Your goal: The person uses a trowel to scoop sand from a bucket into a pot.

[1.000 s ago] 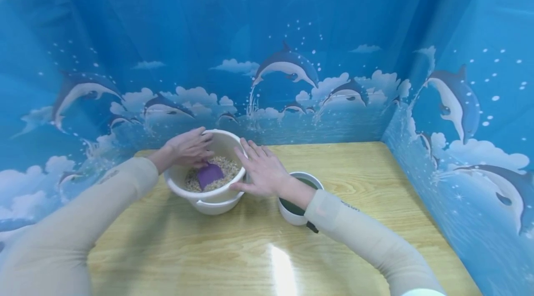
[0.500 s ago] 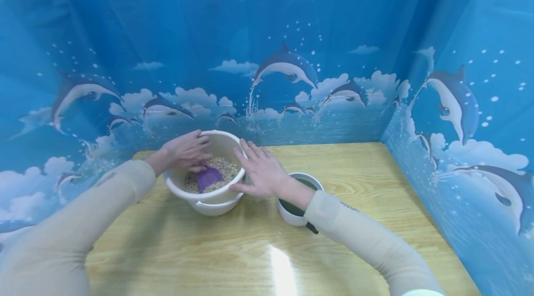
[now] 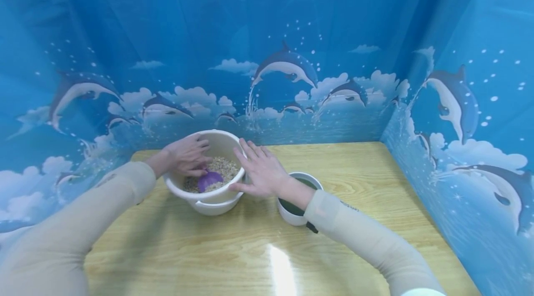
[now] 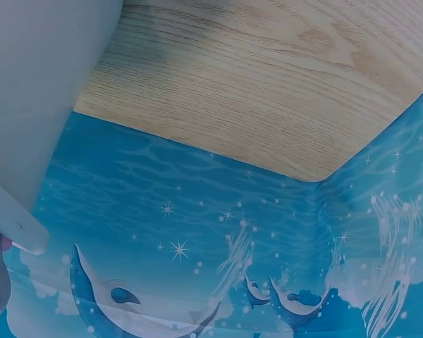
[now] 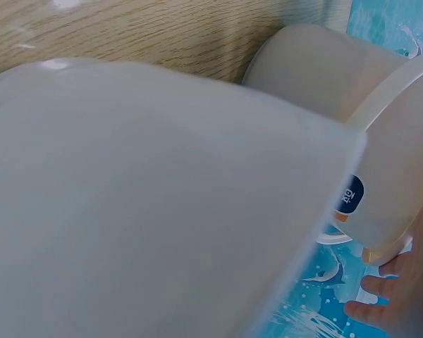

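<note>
A white bucket stands at the left of the table, with mixed tan grain inside. My left hand reaches over its left rim and grips a purple scoop; the fingers cover the handle, and the blade is partly sunk in the grain. On the bucket's right rim rests my right hand, fingers straight and spread. The right wrist view shows these fingers beside the bucket wall. In the left wrist view only a sliver of hand appears at the lower left edge.
A white bowl with a dark green inside stands under my right wrist, a small black piece at its front. The wooden table meets blue dolphin-print sheeting at its back and right edges.
My left hand has shifted slightly down into the bucket. The scoop blade has tilted and sits lower in the grain. My right hand has stayed on the rim.
</note>
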### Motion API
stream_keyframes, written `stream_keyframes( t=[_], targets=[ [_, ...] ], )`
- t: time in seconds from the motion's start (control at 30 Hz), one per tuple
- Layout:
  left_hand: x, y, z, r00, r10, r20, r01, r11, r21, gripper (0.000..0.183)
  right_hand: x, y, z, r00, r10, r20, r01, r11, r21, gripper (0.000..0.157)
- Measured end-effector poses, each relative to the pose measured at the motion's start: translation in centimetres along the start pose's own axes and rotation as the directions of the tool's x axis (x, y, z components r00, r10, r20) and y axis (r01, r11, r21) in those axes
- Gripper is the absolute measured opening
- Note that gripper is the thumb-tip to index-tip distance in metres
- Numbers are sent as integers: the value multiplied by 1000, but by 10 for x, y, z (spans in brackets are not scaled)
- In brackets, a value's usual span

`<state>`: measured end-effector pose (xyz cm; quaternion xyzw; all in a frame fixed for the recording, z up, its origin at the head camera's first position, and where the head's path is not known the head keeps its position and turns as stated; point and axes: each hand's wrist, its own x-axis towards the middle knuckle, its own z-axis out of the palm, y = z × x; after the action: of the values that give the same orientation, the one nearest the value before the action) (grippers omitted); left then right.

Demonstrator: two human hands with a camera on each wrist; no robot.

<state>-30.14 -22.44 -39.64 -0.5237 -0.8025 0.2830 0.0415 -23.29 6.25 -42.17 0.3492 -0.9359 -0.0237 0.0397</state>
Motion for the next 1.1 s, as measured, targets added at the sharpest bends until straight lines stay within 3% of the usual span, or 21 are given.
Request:
stream_keyframes(
  t=[0.47, 0.73, 1.1],
  targets=[
    [1, 2, 5, 998, 4, -63, -8, 998, -70, 41, -1, -1, -1, 1000, 4, 5, -4, 1000, 11, 109],
    [0, 0, 3, 999, -5, -37, 3, 997, -79, 45, 0, 0, 0, 1000, 1, -8, -1, 1000, 13, 108],
    [-2, -6, -2, 998, -47, -47, 42, 993, -114, 39, -1, -1, 0, 1000, 4, -9, -4, 1000, 22, 109]
  ],
)
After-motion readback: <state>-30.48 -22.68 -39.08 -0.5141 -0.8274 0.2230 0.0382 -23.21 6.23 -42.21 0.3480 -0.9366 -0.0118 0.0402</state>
